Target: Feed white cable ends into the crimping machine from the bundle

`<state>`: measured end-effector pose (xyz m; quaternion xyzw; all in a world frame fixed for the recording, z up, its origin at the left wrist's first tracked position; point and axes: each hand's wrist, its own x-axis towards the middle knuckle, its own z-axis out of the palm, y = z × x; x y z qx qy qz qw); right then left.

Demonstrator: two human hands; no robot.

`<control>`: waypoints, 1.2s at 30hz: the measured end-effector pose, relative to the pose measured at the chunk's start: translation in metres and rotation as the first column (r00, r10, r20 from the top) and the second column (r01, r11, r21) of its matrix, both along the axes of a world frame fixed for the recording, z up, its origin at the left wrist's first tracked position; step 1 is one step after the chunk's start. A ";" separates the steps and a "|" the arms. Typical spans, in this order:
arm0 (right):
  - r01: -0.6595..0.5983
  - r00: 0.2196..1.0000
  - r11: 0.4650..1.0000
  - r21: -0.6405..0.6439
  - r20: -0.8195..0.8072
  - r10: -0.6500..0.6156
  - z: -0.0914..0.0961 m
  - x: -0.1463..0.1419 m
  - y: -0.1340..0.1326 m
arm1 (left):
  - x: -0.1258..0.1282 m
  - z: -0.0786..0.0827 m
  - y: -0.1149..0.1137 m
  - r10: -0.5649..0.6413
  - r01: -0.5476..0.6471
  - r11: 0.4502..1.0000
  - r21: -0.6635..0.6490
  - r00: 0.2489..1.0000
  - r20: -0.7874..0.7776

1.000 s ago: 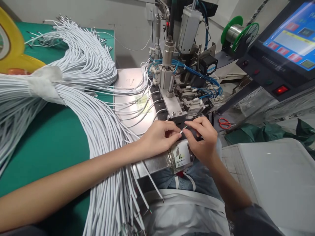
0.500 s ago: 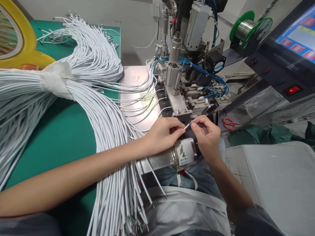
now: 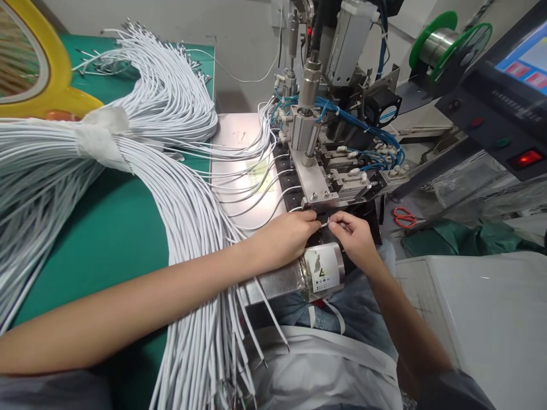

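Head view, clock centred on the hands: left hand (image 3: 301,234), grip clenched on a white cable (image 3: 324,225), whose end pokes out toward 3 o'clock between the two hands; right hand (image 3: 351,234), thumb and forefinger at that end, grasp or mere touch cannot be told from here. Metal machine (image 3: 304,132) just beyond at 12, tied cable bundle (image 3: 194,233) at 9 over the green counter (image 3: 128,228), red-handled scissors (image 3: 404,217) at 3.
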<state>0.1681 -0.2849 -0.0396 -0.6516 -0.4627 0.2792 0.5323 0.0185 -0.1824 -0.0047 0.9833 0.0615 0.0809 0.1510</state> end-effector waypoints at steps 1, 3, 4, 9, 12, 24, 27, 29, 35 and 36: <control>-0.015 1.000 1.000 -0.015 0.003 0.015 -0.003 0.002 0.001 | 0.001 -0.002 0.000 -0.006 0.007 0.999 0.045 1.000 -0.018; -0.025 1.000 0.999 -0.030 0.012 0.025 -0.008 0.003 0.001 | 0.001 -0.004 0.000 -0.016 0.020 0.994 0.110 0.999 -0.036; -0.016 1.000 0.999 -0.034 0.013 0.016 -0.010 0.002 0.001 | 0.001 -0.004 0.000 -0.019 0.024 0.992 0.126 0.999 -0.042; 0.073 0.995 0.995 -0.067 -0.065 -0.078 -0.013 -0.005 0.000 | 0.000 0.001 0.000 -0.024 0.030 0.993 0.118 0.998 -0.053; 0.097 0.987 0.991 -0.095 -0.117 -0.107 -0.011 -0.007 0.000 | -0.002 0.004 -0.002 -0.038 0.046 0.987 0.155 0.998 -0.054; -0.071 0.914 0.944 -0.322 -0.400 -0.068 -0.004 0.004 0.008 | -0.002 0.012 -0.002 0.010 0.038 0.974 0.225 0.978 -0.207; -0.075 0.913 0.946 -0.315 -0.404 -0.062 -0.005 0.004 0.008 | -0.002 0.013 -0.002 0.026 0.030 0.970 0.242 0.974 -0.226; -0.027 0.931 0.961 -0.274 -0.356 -0.076 -0.006 0.003 0.007 | -0.002 0.012 -0.001 0.024 0.029 0.972 0.231 0.974 -0.224; 0.099 0.974 0.991 -0.084 -0.197 -0.114 -0.006 -0.004 0.000 | -0.002 0.009 0.000 0.015 0.015 0.985 0.174 0.985 -0.172; 0.102 0.979 0.993 -0.064 -0.172 -0.112 -0.005 -0.005 -0.002 | -0.002 0.009 0.000 0.015 0.017 0.984 0.176 0.984 -0.175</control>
